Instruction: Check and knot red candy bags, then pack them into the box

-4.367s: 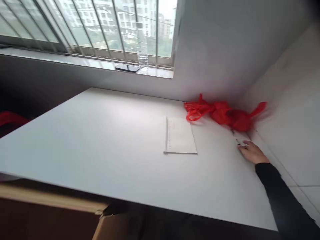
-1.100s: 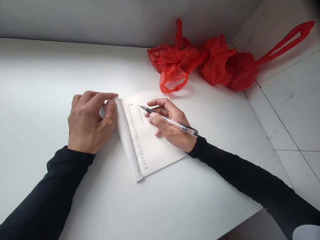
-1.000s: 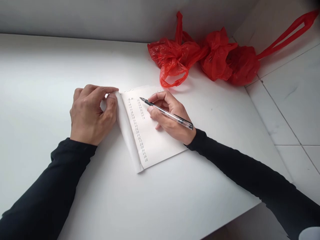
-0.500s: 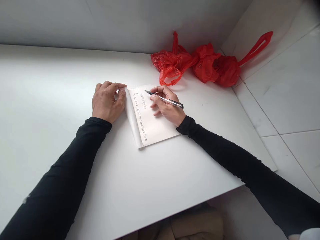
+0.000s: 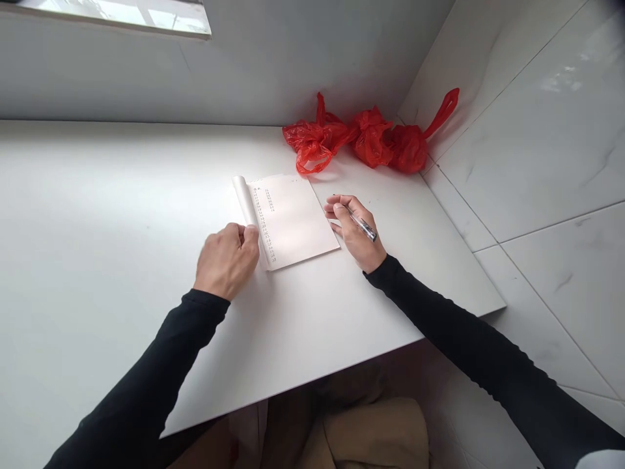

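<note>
An open notebook (image 5: 300,225) lies on the white table, its turned pages rolled back along the left side. Two columns of handwritten numbers run down the left part of the page. My left hand (image 5: 227,259) is closed at the lower part of that rolled edge, thumb and forefinger against the paper. Just off the page's right edge is my right hand (image 5: 360,233), which holds a pen (image 5: 362,225) with a clear barrel. The pen slants through the fingers, its rear end towards my wrist and its tip apart from the paper.
Red plastic bags (image 5: 374,140) sit at the back right of the white table (image 5: 122,215), against the wall. Marbled tiles (image 5: 547,150) border the right side. A window ledge (image 5: 161,18) shows at top left. The table's front edge runs above my lap.
My right hand has moved off the page to the right with the pen. My left hand has slid down the rolled edge towards me. The view has shifted, showing the window ledge.
</note>
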The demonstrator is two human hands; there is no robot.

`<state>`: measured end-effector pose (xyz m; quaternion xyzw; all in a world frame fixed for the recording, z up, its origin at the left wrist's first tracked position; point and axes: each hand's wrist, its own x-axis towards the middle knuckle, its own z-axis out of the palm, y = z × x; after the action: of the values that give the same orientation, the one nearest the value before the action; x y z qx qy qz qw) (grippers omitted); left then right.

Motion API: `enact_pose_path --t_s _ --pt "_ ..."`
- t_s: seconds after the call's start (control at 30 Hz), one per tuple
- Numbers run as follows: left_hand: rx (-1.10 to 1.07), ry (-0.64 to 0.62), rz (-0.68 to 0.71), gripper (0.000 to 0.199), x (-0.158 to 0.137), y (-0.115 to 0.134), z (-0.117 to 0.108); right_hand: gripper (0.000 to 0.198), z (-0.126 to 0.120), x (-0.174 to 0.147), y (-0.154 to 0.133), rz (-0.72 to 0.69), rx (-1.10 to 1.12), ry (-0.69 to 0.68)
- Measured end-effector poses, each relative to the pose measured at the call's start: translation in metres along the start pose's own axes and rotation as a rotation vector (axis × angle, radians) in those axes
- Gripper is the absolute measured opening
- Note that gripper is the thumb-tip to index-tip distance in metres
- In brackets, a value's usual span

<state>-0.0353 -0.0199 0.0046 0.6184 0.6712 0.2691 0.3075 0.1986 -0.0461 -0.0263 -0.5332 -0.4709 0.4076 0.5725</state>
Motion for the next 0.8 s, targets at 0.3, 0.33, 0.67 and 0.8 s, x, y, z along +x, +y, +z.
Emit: enact_pose_path --t_s 0.3,0.33,0.67,0.8 --pt "-0.768 -0.26 -0.218 0.015 -0.025 0.03 -0.029 0.019 -0.005 0.005 -0.035 0.12 0.189 0.083" --pt "-0.815 -0.269 -0.223 0.018 -0.026 0.033 -0.031 0.018 -0.007 0.006 -0.038 0.109 0.188 0.084" --pt "-1.041 -0.266 -0.242 0.025 -0.027 0.045 -0.032 0.013 -0.013 0.014 -0.053 0.064 0.224 0.113" --pt "-1.065 -0.276 -0.251 0.024 -0.029 0.044 -0.032 0.012 -0.013 0.015 -0.053 0.056 0.229 0.119"
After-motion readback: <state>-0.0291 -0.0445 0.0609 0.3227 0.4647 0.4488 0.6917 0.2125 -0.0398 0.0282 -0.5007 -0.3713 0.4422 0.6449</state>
